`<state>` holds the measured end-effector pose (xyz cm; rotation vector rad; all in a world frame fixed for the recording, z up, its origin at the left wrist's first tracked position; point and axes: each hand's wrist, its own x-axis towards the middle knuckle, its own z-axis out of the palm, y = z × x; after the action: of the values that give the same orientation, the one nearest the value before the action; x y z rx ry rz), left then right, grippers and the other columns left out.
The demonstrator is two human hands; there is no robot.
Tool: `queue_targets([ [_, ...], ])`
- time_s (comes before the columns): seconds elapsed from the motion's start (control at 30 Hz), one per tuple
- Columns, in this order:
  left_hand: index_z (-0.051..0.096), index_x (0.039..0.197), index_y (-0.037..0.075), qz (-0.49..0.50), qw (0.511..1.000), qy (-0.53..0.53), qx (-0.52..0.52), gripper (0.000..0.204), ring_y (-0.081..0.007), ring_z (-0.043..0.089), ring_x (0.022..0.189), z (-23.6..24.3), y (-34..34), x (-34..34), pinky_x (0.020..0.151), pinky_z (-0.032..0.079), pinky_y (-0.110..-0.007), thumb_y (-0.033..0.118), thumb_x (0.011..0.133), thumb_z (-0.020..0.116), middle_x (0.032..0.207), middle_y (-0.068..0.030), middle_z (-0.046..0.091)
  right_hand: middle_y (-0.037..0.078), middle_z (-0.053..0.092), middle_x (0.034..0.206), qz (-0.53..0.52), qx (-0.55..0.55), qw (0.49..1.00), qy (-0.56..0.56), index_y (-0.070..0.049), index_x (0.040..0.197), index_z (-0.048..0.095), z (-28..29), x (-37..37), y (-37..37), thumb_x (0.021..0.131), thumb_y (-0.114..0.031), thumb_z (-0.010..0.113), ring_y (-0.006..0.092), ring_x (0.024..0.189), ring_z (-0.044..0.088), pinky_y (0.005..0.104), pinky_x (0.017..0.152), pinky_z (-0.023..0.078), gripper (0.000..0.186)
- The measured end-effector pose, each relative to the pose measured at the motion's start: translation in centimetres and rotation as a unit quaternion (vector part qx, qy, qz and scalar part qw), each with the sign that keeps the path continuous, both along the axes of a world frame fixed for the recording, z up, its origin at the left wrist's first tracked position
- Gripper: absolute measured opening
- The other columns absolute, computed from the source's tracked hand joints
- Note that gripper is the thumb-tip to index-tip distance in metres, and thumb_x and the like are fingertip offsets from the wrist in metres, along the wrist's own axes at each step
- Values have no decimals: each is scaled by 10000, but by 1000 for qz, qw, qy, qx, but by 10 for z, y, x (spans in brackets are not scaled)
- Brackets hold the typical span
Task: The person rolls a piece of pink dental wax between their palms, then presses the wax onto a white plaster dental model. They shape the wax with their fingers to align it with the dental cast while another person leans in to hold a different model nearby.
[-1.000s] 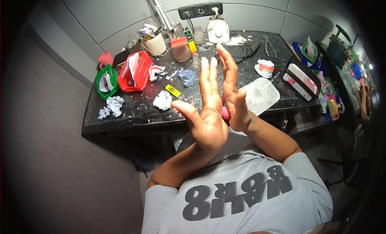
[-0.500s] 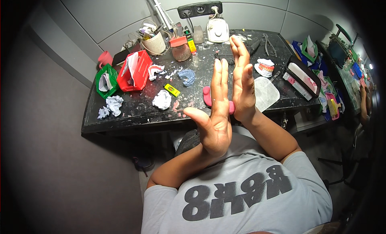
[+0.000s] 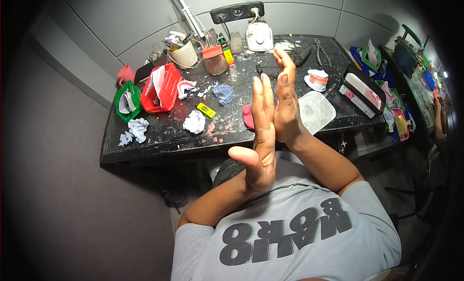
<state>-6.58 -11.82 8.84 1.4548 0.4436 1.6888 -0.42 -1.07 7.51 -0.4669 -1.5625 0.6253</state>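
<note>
My left hand (image 3: 263, 141) is raised over the front of the bench, its fingers straight and its thumb sticking out to the left. My right hand (image 3: 288, 112) stands upright against it, fingers stretched. The two hands overlap and appear to touch; whether anything lies between them is hidden. Behind my left hand, a pink piece (image 3: 248, 116) lies on the bench, partly covered. Right of my hands lies a translucent rounded plate (image 3: 316, 112). Beyond it sits a denture model (image 3: 317, 80) with pink gums and teeth on a white base.
On the black bench (image 3: 164, 148) lie a yellow lighter (image 3: 206, 110), crumpled white paper (image 3: 194, 122), a blue arch-shaped piece (image 3: 223, 94) and pliers (image 3: 323, 53). A red bin (image 3: 162, 90) and a green bin (image 3: 128, 101) stand left; a black case (image 3: 362, 92) lies right.
My hands have come closer together, the right shifting left against the left hand. The part of the pink piece seen between them is now covered. The view has shifted slightly.
</note>
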Motion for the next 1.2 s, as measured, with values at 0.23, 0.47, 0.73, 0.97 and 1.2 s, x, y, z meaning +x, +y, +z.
queue_targets([
  [0.23, -158, 1686, 60, 51, 998, -1, -25, 1343, -349, -10, 1649, -3, 4, 1, 1304, -25, -505, 1026, 759, -49, 1781, -204, -87, 236, 392, 1601, -29, -1, 999, -35, 53, 1586, 328, 2, -2, -4, 1157, -480, 182, 339, 1534, 310, 454, 1284, 183, 700],
  [0.47, -139, 1697, 87, -7, 993, -115, -39, 1277, -362, -9, 1647, 2, 8, -2, 1306, -8, -510, 1006, 826, 25, 1777, -225, -64, 320, 325, 1608, 15, 1, 996, -85, 95, 1580, 277, 15, -1, -23, 1113, -639, 135, 468, 1497, 323, 526, 1249, 225, 882],
  [0.73, -115, 1690, 30, -11, 993, -117, -25, 1245, -341, -23, 1649, -3, 18, -11, 1307, -22, -500, 962, 885, 65, 1780, -208, -50, 307, 243, 1670, 81, 24, 991, -103, 81, 1620, 223, 9, -1, -28, 1105, -653, 173, 467, 1574, 212, 540, 1280, 141, 898],
  [0.97, -125, 1686, 20, 24, 999, -42, -14, 1181, -326, -119, 1642, -8, 22, -13, 1288, -83, -509, 901, 902, -49, 1778, -208, -96, 286, 206, 1693, 121, 40, 987, -98, 44, 1652, 186, 9, 0, -31, 1077, -710, 188, 440, 1597, 178, 555, 1279, 157, 948],
  [1.2, -72, 1692, 8, 31, 998, -44, -44, 1193, -316, -42, 1647, -6, 20, -6, 1299, -46, -493, 907, 909, -33, 1777, -208, -9, 243, 140, 1725, 165, -3, 986, -31, 65, 1654, 153, 14, 2, -33, 1055, -759, 185, 375, 1627, 101, 508, 1299, 115, 1019],
])
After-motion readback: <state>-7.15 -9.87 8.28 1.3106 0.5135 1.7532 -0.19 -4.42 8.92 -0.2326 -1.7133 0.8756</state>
